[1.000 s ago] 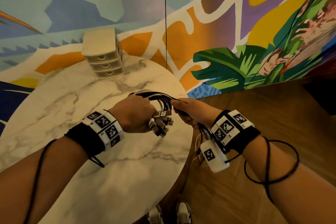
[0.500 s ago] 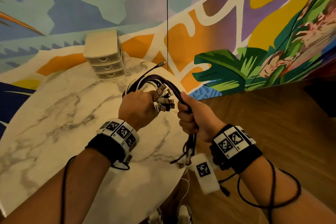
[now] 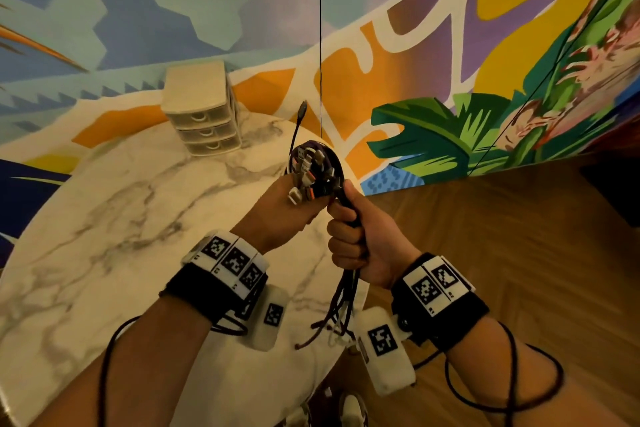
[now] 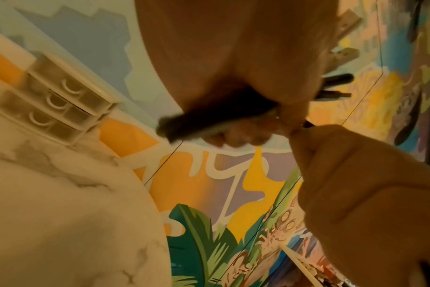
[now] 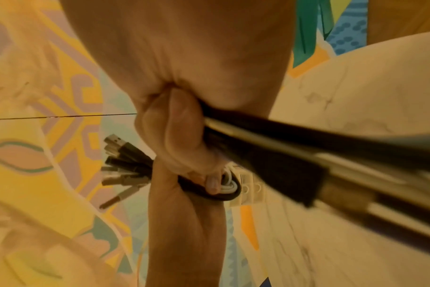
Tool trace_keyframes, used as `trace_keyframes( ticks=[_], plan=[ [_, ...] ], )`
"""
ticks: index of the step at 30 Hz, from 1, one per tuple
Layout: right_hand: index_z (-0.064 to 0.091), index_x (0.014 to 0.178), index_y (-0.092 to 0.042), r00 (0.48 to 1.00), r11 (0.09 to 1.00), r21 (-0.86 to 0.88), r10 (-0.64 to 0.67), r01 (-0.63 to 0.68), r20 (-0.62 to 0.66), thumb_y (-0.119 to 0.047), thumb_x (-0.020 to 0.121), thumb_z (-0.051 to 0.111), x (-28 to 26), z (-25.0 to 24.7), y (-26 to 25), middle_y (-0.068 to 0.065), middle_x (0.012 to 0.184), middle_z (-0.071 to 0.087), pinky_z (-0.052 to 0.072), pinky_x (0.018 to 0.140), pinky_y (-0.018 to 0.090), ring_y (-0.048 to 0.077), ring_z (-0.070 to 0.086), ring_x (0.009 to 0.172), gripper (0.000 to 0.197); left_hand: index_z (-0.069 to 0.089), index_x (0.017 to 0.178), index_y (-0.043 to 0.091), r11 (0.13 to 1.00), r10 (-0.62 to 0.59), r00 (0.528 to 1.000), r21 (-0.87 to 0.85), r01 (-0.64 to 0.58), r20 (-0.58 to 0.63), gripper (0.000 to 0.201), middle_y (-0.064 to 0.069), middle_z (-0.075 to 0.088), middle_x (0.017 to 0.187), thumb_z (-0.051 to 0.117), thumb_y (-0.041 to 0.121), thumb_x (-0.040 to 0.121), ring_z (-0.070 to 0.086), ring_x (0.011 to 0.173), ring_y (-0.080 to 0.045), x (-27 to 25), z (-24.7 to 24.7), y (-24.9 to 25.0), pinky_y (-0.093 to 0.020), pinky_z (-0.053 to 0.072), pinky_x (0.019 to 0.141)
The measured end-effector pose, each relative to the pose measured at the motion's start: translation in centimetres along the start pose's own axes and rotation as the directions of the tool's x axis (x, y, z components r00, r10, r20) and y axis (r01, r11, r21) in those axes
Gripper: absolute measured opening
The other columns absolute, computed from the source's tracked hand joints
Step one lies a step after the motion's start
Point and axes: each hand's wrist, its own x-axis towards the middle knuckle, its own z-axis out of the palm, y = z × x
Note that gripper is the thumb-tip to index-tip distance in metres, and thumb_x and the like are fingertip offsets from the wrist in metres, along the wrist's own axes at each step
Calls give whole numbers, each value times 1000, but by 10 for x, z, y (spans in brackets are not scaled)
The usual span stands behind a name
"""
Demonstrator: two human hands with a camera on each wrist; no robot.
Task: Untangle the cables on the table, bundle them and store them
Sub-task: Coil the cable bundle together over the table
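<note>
A person's two hands hold a looped bundle of dark and white cables [image 3: 313, 168] above the right edge of a round white marble-patterned bench [image 3: 104, 253]. The left hand [image 3: 280, 215] is wrapped round the loop, where a cluster of metal-tipped plugs [image 3: 304, 184] fans out over its knuckles and one thin black cable end [image 3: 300, 118] sticks upward. Just beside it, the right hand [image 3: 360, 243] is clenched in a fist round the bundle's straight run, thumb on top; the loose cable tails [image 3: 337, 315] hang below the fist, over the bench's rim. In the right wrist view the left hand's fingers [image 5: 212, 183] curl round black and white strands. A small cream plastic three-drawer organiser [image 3: 201, 114] stands at the far side of the bench, against a brightly painted mural wall [image 3: 450, 45]. A wooden floor [image 3: 519, 253] lies to the right.
</note>
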Motion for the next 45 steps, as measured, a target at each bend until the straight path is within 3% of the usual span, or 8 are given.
trace_keyframes(
  ticks=[10,21,25,29,31,35,42,45],
  plan=[
    [31,59,-20,1000,940,-339,-28,26,-1,-34,83,34,2,13,-3,-4,49,18,12,46,27,13,11,46,28,51,65,22,987,-65,996,-144,74,65,28,14,53,48,52,29,92,46,48,3,-1,3,9,-8,36,50],
    [52,66,-8,999,568,-821,47,-49,-27,-14,96,50,8,21,10,0,52,52,47,47,22,12,46,41,30,68,71,25,859,-261,961,-432,274,91,13,0,59,65,80,25,65,54,65,-16,-3,14,0,-25,42,63],
    [51,70,-8,987,432,-890,124,-149,-105,-21,93,57,15,10,33,9,66,52,42,62,25,14,49,58,28,45,134,14,588,-76,982,-788,184,173,58,-8,41,62,55,13,77,39,56,-20,-1,16,2,-30,37,59],
    [58,101,-15,988,216,-970,-72,-116,-134,-27,92,59,23,-9,34,5,91,53,42,78,31,19,50,82,15,41,138,6,528,1,975,-828,188,222,58,-4,36,54,46,15,81,33,46,-16,-3,10,5,-29,43,63],
    [60,117,-16,986,62,-991,-114,-115,-122,-26,88,61,25,-21,25,3,105,60,46,89,31,20,56,95,30,46,134,2,544,11,968,-814,204,250,57,-2,36,48,50,21,80,30,40,-14,-6,5,4,-31,32,55],
    [65,72,-9,967,-192,-950,-118,-245,-226,-30,83,60,28,-49,9,8,70,60,43,57,31,20,51,61,24,53,121,-4,635,-8,963,-743,213,269,44,2,34,41,47,18,84,21,34,-11,-13,-5,5,-28,13,43],
    [70,84,-14,969,-391,-888,-64,-243,-237,-34,85,59,24,-64,-13,9,81,68,52,70,37,27,62,76,23,63,100,-1,863,-70,916,-437,254,395,35,-2,35,40,57,21,73,23,32,-12,-30,-3,0,-22,15,39],
    [58,60,-19,965,-442,-858,-111,-261,-236,-35,85,59,26,-69,-22,4,67,59,45,57,31,26,57,67,30,68,92,4,920,-145,892,-274,280,427,29,0,38,40,62,19,68,28,32,-10,-32,2,7,-16,23,38]
  ],
)
